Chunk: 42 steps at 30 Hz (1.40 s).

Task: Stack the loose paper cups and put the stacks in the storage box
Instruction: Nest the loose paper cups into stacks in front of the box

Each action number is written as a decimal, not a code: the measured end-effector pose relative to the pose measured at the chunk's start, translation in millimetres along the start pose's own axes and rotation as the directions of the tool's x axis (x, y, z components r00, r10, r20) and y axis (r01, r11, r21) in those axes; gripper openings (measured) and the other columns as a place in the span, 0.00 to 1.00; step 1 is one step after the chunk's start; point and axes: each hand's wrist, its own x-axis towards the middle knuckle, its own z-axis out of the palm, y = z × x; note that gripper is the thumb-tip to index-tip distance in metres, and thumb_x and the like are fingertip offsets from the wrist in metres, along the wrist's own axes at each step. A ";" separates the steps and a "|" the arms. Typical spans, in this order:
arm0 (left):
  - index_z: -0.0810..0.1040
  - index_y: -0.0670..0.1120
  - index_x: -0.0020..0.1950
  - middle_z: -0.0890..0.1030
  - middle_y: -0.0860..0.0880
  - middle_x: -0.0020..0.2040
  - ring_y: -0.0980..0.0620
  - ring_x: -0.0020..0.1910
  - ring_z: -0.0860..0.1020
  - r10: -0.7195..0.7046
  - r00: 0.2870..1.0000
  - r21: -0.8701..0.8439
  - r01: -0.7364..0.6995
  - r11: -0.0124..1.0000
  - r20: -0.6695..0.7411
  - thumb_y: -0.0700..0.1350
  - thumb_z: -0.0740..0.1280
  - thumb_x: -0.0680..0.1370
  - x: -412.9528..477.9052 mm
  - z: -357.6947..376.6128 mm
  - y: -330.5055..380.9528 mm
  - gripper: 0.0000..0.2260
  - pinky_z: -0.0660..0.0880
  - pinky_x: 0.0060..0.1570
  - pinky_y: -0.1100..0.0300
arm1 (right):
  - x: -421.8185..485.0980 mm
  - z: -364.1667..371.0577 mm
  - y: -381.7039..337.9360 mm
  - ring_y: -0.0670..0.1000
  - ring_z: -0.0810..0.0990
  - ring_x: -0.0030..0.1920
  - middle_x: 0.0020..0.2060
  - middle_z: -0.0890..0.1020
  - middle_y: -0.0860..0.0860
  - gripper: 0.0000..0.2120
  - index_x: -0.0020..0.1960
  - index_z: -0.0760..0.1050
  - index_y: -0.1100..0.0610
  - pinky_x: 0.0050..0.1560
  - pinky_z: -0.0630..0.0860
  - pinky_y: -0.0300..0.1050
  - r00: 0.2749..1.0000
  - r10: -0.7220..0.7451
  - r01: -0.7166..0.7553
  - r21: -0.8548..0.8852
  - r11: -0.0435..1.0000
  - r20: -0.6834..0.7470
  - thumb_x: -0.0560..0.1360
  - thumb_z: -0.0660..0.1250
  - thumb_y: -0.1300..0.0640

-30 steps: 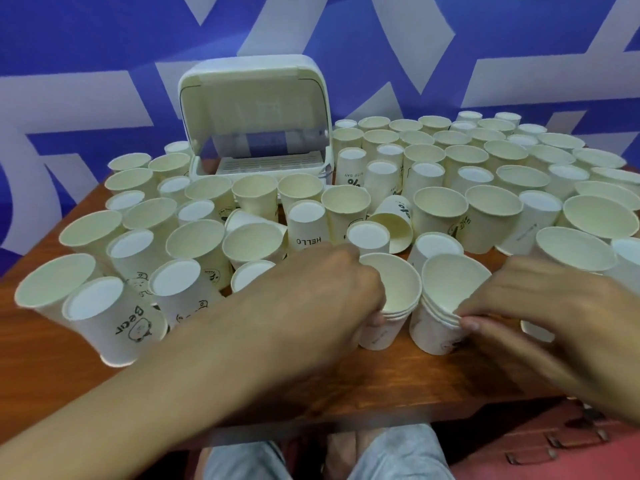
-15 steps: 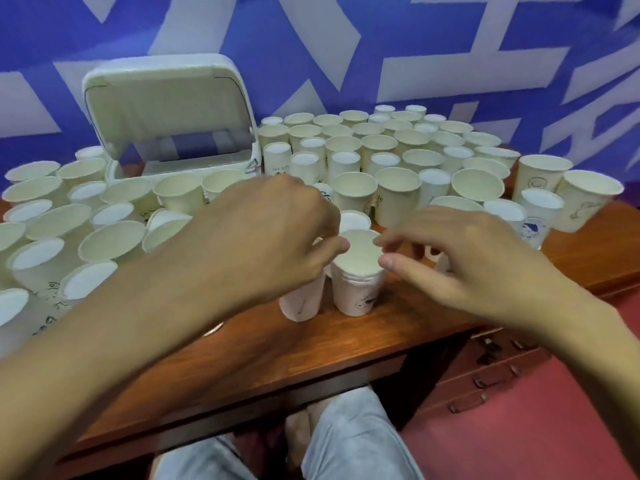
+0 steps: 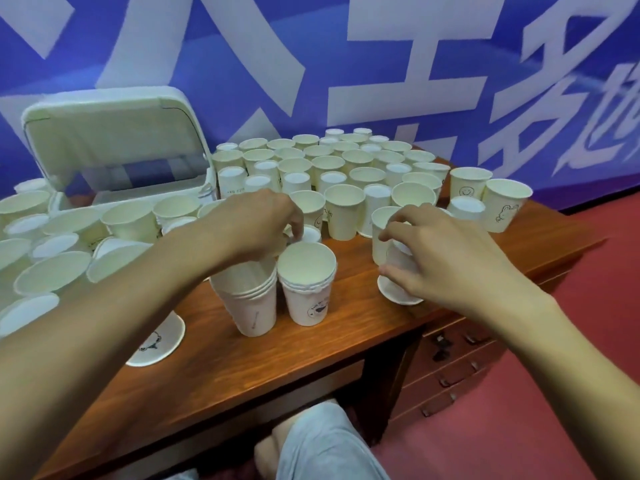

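Head view: a blue banner (image 3: pixel 346 64) with large white characters fills the wall behind a crowded wooden bench (image 3: pixel 311 358).
Storage box (image 3: pixel 114 147): white, lid raised, at the bench's far left, hemmed in by cups.
Loose cups (image 3: pixel 346 174): dozens, some upright and some upturned, spread across the back and left of the bench.
Stacks: a left stack (image 3: pixel 256 306) and a right stack (image 3: pixel 308 299) stand upright just beside each other near the front edge, outside the box.
Right hand (image 3: pixel 446 258): fingers and thumb curled round an inverted cup (image 3: pixel 398 271) whose rim rests on the bench.
Left hand (image 3: pixel 256 223): reaches over the left stack, fingertips curled at an upturned cup base; whether it grips cannot be told.
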 end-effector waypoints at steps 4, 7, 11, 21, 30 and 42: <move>0.80 0.58 0.50 0.80 0.53 0.53 0.53 0.49 0.76 0.026 0.999 -0.034 -0.025 0.999 0.044 0.45 0.70 0.74 4.7 -1.7 0.2 0.08 0.79 0.48 0.52 | 1.7 1.2 1.8 0.49 0.69 0.63 0.63 0.75 0.44 0.24 0.67 0.74 0.46 0.48 0.79 0.50 0.998 0.024 -0.020 -0.077 0.997 0.058 0.75 0.64 0.36; 0.79 0.57 0.52 0.79 0.53 0.52 0.52 0.49 0.75 0.045 0.994 -0.058 -0.039 0.998 0.098 0.43 0.70 0.75 8.0 -3.7 0.5 0.10 0.78 0.48 0.55 | 1.2 2.4 -1.2 0.49 0.70 0.64 0.64 0.74 0.44 0.23 0.67 0.73 0.45 0.51 0.77 0.48 0.994 0.017 -0.013 -0.037 0.999 0.106 0.76 0.63 0.37; 0.77 0.55 0.53 0.77 0.52 0.48 0.51 0.47 0.74 0.053 0.988 -0.065 -0.044 0.997 0.145 0.40 0.69 0.75 12.9 -3.8 1.1 0.12 0.76 0.45 0.56 | 1.8 -0.2 -3.7 0.49 0.71 0.65 0.67 0.73 0.44 0.22 0.69 0.72 0.46 0.54 0.72 0.46 0.989 -0.003 -0.006 0.060 0.998 0.149 0.76 0.65 0.43; 0.63 0.58 0.72 0.77 0.51 0.65 0.52 0.53 0.74 0.062 0.986 -0.137 -0.041 0.990 0.156 0.50 0.72 0.75 17.0 0.8 -8.4 0.29 0.76 0.54 0.54 | 11.7 -3.9 -8.2 0.51 0.74 0.60 0.58 0.77 0.46 0.26 0.63 0.72 0.46 0.55 0.75 0.50 0.971 -0.061 0.007 0.229 0.973 0.231 0.69 0.66 0.66; 0.66 0.57 0.74 0.69 0.51 0.56 0.53 0.48 0.68 0.078 0.996 -0.150 -0.072 0.986 0.032 0.58 0.70 0.74 7.3 -5.5 -17.0 0.29 0.67 0.48 0.60 | 16.9 -5.5 -7.9 0.47 0.71 0.46 0.44 0.71 0.41 0.21 0.53 0.67 0.47 0.43 0.68 0.45 0.990 -0.004 -0.045 0.344 0.938 0.139 0.68 0.76 0.49; 0.67 0.49 0.60 0.77 0.49 0.57 0.49 0.49 0.74 0.057 0.998 -0.213 -0.063 0.975 -0.035 0.54 0.77 0.67 18.5 -5.0 -10.3 0.29 0.73 0.42 0.58 | 34.6 14.9 -19.5 0.45 0.72 0.67 0.70 0.68 0.37 0.40 0.74 0.54 0.35 0.60 0.75 0.52 0.899 -0.268 0.177 0.274 0.945 0.346 0.66 0.65 0.32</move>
